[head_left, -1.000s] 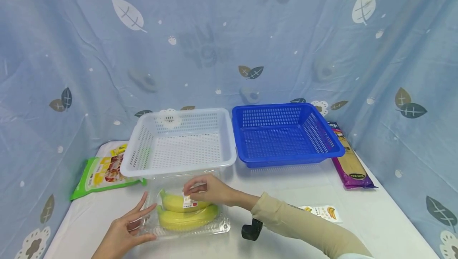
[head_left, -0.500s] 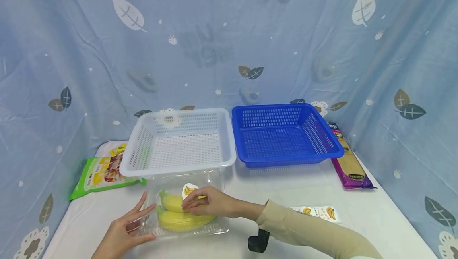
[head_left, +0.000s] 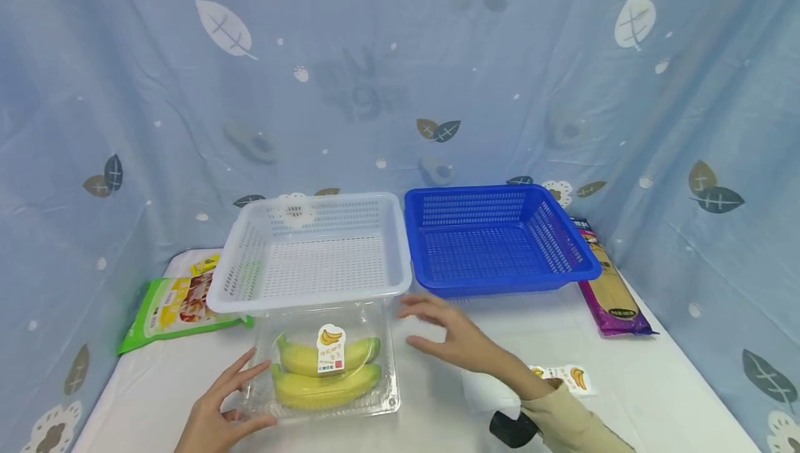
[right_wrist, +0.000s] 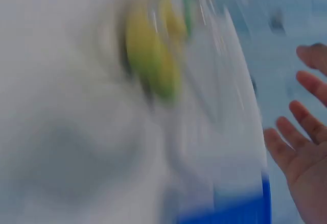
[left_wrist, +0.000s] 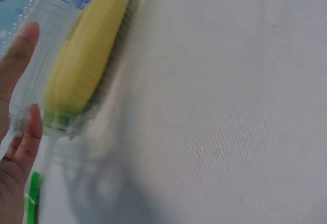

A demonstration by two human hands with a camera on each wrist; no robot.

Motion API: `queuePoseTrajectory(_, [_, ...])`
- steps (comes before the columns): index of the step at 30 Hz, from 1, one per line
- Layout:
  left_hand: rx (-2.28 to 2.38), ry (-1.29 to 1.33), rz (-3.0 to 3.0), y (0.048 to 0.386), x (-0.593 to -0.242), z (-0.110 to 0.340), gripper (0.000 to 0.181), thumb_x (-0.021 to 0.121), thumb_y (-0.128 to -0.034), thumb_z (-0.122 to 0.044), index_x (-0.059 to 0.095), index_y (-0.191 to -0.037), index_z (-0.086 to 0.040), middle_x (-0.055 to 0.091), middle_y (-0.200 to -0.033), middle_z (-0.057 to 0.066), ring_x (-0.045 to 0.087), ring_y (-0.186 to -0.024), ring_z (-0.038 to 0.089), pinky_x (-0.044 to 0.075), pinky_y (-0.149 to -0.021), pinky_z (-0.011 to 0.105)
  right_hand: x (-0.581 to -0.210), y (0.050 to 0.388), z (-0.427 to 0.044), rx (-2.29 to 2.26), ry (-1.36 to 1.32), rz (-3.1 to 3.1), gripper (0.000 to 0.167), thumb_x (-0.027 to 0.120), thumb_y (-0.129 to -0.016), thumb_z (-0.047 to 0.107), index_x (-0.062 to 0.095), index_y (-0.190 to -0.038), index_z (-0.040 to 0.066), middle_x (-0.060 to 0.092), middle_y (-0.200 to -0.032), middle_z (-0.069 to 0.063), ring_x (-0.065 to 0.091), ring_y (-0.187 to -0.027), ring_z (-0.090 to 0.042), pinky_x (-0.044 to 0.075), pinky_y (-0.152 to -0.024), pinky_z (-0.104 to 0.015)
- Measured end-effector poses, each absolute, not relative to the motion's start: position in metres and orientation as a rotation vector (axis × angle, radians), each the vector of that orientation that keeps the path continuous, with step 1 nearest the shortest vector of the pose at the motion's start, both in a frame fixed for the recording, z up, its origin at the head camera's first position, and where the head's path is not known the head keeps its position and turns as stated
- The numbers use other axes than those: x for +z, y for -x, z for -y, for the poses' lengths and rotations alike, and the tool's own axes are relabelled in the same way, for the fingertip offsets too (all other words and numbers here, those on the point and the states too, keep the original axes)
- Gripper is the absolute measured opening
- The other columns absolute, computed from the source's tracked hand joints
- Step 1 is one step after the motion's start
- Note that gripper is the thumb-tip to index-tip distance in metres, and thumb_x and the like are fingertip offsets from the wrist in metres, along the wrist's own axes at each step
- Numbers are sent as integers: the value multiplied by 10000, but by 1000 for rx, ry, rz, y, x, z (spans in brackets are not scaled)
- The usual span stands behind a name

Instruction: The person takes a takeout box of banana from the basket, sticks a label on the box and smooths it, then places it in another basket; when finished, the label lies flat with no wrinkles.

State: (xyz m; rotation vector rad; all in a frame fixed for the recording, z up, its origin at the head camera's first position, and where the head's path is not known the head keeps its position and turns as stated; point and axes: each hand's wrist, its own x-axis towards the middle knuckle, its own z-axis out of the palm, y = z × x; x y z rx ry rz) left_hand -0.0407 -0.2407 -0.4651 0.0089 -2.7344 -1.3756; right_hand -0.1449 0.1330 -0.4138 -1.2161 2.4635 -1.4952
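Note:
A clear plastic clamshell box (head_left: 387, 397) holds two yellow bananas (head_left: 328, 387), and its lid bears a white banana sticker (head_left: 330, 349). My left hand (head_left: 219, 404) rests against the box's left side, fingers fairly straight at the lid and thumb by the front edge. In the left wrist view, extended fingers (left_wrist: 23, 147) lie beside the box. Off the right side of the box, my right hand (head_left: 456, 335) is raised with spread fingers and nothing in them. The right wrist view is blurred, but the loose fingers (right_wrist: 301, 127) show there.
Behind the box stand a white basket (head_left: 312, 300) and a blue basket (head_left: 506, 283). A green-edged food bag (head_left: 181, 303) and a small yellow packet (head_left: 205, 264) lie left. Right are a purple noodle packet (head_left: 615, 293) and a strip of banana stickers (head_left: 571, 376).
My right hand pressed the banana sticker down flat on the lid, let go, and moved away to the right. The left hand stays at the box's left side.

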Motion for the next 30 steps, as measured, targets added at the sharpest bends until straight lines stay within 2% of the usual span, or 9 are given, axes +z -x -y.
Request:
queuePoseTrajectory(4, [-1348, 76, 2615, 39, -471, 239, 685, 890, -614, -123, 626, -1246, -109, 428, -1390, -12, 415, -833, 31, 451, -437, 256, -418, 165, -191, -1318, 1157, -2880, 403, 766, -813, 142, 645, -1196, 100, 471, -1402, -143, 414, -1290, -368, 352, -994, -600])
queuePoseTrajectory(8, [-1343, 121, 2535, 37, -475, 240, 635, 888, -599, -45, 648, -1186, -64, 458, -1367, -91, 509, -883, -8, 506, -510, 250, -422, 181, -253, -1193, 974, -3128, 466, 813, -751, 147, 653, -1178, 53, 411, -1431, -207, 315, -1324, -443, 280, -970, -695])
queuePoseTrajectory(13, [-1431, 87, 2456, 36, -475, 239, 528, 866, -594, 46, 642, -1067, -23, 498, -1355, -162, 579, -885, 24, 519, -538, 255, -422, 190, -318, -965, 669, -3296, 572, 852, -703, 290, 654, -1170, 25, 331, -1456, -271, 234, -1337, -503, 216, -981, -719])
queuePoseTrajectory(18, [-1524, -76, 2490, 33, -466, 237, 458, 871, -612, 0, 612, -990, -12, 458, -1266, -321, 600, -811, 94, 514, -538, 273, -417, 195, -362, -764, 398, -3283, 659, 825, -713, 410, 646, -1141, -60, 287, -1444, -356, 256, -1292, -568, 262, -957, -710])
queuePoseTrajectory(21, [-1549, -145, 2526, 30, -461, 238, 433, 872, -629, -36, 596, -961, -8, 435, -1219, -364, 604, -786, 116, 514, -567, 270, -416, 199, -379, -775, 301, -3231, 614, 798, -758, 408, 661, -1110, -75, 319, -1432, -365, 582, -952, -427, 484, -769, -529])
queuePoseTrajectory(22, [-1558, -158, 2532, 28, -459, 238, 425, 868, -636, -38, 591, -956, -2, 435, -1221, -350, 609, -788, 120, 516, -578, 271, -416, 201, -382, -788, 300, -3232, 575, 798, -764, 387, 675, -1088, -72, 355, -1414, -361, 606, -764, -325, 493, -659, -439])
queuePoseTrajectory(24, [-1573, -186, 2551, 26, -457, 238, 417, 862, -647, -39, 581, -952, 7, 447, -1281, -254, 613, -802, 123, 519, -596, 268, -416, 203, -388, -817, 297, -3236, 528, 801, -770, 368, 694, -1050, -67, 423, -1377, -335, 428, -476, -149, 381, -486, -308])
queuePoseTrajectory(27, [-1627, -247, 2569, 25, -455, 238, 425, 856, -656, -45, 570, -964, 18, 460, -1330, -111, 601, -833, 125, 529, -620, 282, -414, 206, -394, -829, 314, -3276, 472, 824, -745, 345, 725, -985, -49, 520, -1281, -302, 234, -441, -51, 259, -441, -262])
queuePoseTrajectory(30, [-1704, -252, 2552, 24, -454, 238, 423, 842, -661, -8, 554, -968, 35, 469, -1306, -193, 587, -859, 121, 540, -624, 305, -412, 209, -396, -817, 309, -3309, 440, 846, -714, 338, 742, -925, -33, 568, -1214, -285, 232, -487, -46, 239, -452, -262])
